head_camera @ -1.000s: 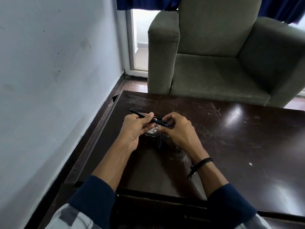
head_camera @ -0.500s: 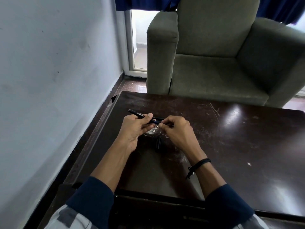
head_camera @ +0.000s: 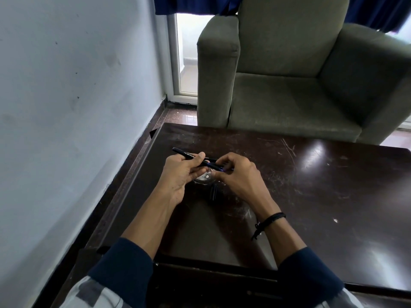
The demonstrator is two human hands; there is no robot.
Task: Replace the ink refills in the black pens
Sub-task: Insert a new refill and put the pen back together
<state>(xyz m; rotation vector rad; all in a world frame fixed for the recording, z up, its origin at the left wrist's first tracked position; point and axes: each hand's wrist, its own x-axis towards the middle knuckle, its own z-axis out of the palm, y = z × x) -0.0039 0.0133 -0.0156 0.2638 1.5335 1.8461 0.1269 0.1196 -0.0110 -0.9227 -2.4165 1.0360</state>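
Observation:
A black pen (head_camera: 185, 154) with white lettering lies across my left hand (head_camera: 181, 174), gripped between thumb and fingers, its back end pointing up-left. My right hand (head_camera: 239, 176) pinches the pen's front end, where a bluish tip section (head_camera: 219, 167) shows between the fingers. Under both hands sits a small clear glass dish (head_camera: 204, 179) on the dark table (head_camera: 311, 196). A short black pen part (head_camera: 214, 192) lies on the table just below the dish. Whether an ink refill is out of the pen is hidden by my fingers.
A grey-green armchair (head_camera: 289, 85) stands right behind the table's far edge. A pale wall (head_camera: 66, 107) runs close along the table's left side. The table top is scratched and glossy. A black cord bracelet (head_camera: 270, 220) circles my right wrist.
Both hands stay together over the dish. My right fingers have shifted slightly along the pen's front end; the pen keeps the same slant.

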